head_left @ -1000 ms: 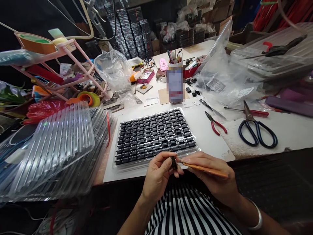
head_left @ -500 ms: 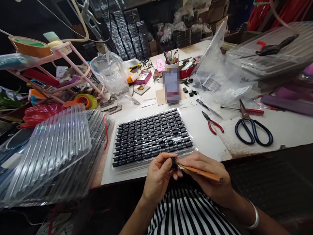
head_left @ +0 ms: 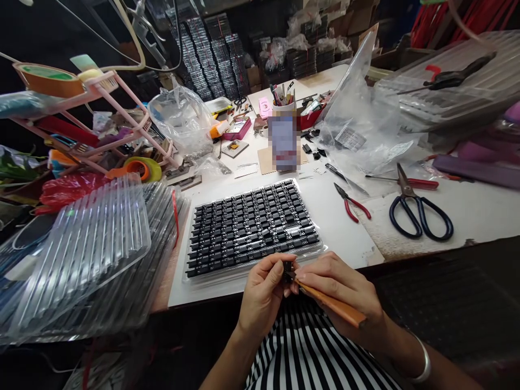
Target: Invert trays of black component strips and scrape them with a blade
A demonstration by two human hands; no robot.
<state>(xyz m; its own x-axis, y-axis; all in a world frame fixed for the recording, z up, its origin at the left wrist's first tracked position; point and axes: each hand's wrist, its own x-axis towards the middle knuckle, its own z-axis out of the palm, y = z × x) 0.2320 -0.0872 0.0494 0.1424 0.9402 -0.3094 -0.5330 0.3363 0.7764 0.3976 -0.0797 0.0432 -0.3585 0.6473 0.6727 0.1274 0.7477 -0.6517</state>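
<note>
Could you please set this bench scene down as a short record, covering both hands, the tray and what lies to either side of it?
Left hand: pinching a small black part
Right hand: gripping an orange-handled tool, tip at the part; contact unclear
Tray: clear plastic, filled with rows of black pieces, on a white sheet
Right of tray: red-handled pliers, then blue-handled scissors
Left of tray: stacked clear ridged trays
</note>
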